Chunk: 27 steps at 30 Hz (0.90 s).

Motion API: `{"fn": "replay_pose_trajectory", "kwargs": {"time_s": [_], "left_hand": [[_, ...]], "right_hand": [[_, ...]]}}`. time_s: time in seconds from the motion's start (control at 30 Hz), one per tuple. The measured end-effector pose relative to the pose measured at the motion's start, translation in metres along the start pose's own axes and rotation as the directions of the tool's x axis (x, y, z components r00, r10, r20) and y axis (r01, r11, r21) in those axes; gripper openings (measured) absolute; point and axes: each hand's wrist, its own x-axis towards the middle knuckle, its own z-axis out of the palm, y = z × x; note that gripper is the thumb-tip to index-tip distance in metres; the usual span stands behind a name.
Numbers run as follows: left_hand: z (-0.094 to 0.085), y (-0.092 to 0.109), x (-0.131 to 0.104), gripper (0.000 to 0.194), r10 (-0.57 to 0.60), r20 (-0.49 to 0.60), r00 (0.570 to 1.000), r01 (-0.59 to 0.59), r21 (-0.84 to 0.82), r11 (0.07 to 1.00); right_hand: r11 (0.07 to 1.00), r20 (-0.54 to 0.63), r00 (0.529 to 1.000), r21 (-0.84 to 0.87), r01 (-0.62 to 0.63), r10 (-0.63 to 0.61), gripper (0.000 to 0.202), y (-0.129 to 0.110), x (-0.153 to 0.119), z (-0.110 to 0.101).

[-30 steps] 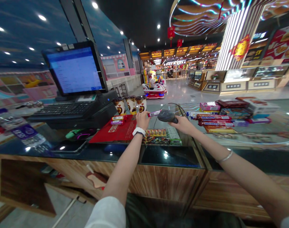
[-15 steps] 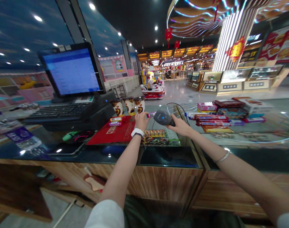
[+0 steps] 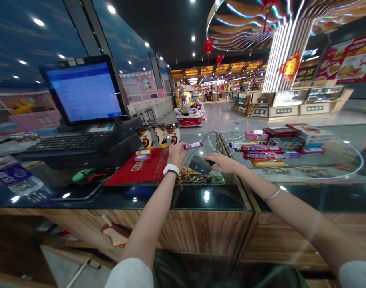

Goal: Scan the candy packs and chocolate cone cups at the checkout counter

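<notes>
Nearest, below the fingers of both hands, is the wood-grained counter front (image 3: 201, 228). A dark phone (image 3: 77, 191) lies on the countertop, to the left of the left hand's fingers and nearer the body. The right hand (image 3: 224, 162) has its fingers closed around the handle of a dark scanner (image 3: 199, 163); the scanner's head, with a small blue light, points left from those fingers and sits below the left hand's. The left hand (image 3: 177, 155) pinches a pink-and-white candy roll (image 3: 194, 145) at its left end, so the roll sticks out rightward from the fingertips, above the scanner and apart from it. Left of the left fingers, a red sheet (image 3: 149, 168) bears two more rolls (image 3: 143, 155). Rolls and boxes of sweets (image 3: 262, 149) are piled to the right of the right fingers. Just beyond the left fingers, slightly left, stand three lidded cups (image 3: 160, 135); farther left is a lit monitor (image 3: 85, 92). Well past both hands are a red-and-white ride vehicle (image 3: 189, 114) and a striped column (image 3: 279, 56).
</notes>
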Motion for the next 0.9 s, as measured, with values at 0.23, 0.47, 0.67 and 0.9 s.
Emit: {"fn": "replay_pose_trajectory", "kwargs": {"time_s": [0.23, 0.47, 0.67, 0.9], "left_hand": [[-0.004, 0.004, -0.001, 0.021, -0.004, 0.040, 0.999, 0.004, 0.018, 1.000], [-0.005, 0.007, -0.004, 0.024, -0.012, 0.050, 0.999, 0.011, 0.035, 0.999], [-0.017, 0.014, -0.001, 0.025, 0.051, 0.008, 0.999, -0.051, 0.013, 0.999], [-0.035, 0.054, 0.003, 0.026, 0.201, -0.093, 0.975, -0.202, -0.006, 0.979]], "right_hand": [[0.999, 0.020, 1.000, 0.031, -0.008, 0.008, 0.057, 0.014, 0.001, 0.011], [0.993, -0.021, 1.000, 0.120, -0.004, 0.007, 0.063, 0.013, 0.003, 0.015], [0.965, -0.425, 0.868, 0.062, -0.255, 0.257, 0.056, 0.006, 0.003, 0.000], [0.923, -0.579, 0.741, 0.051, -0.382, 0.340, 0.052, -0.007, -0.011, -0.036]]}}
